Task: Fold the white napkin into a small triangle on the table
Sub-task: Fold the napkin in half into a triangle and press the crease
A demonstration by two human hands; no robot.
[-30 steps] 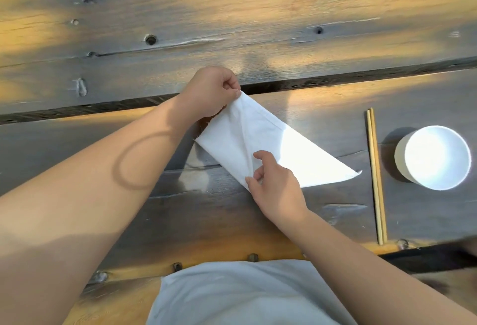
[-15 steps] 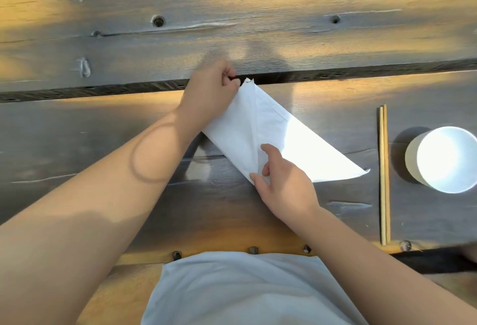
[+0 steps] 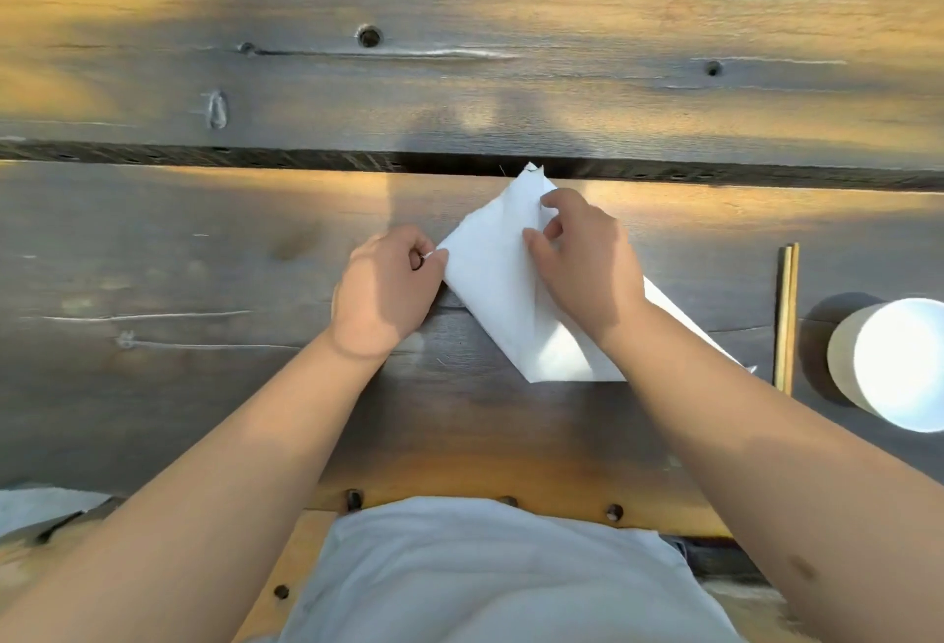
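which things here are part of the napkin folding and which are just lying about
Part of the job: white napkin, left hand pinching its left corner, right hand on its upper part, table.

Lying about: chopsticks, white cup.

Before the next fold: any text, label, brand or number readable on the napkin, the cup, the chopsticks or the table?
None: no text, label, brand or number shows in this view.
white napkin: plain, no print visible.
white cup: plain wall and rim, no marking visible.
chopsticks: bare wood, no marking.
wooden table: only grain, knots and bolt heads.
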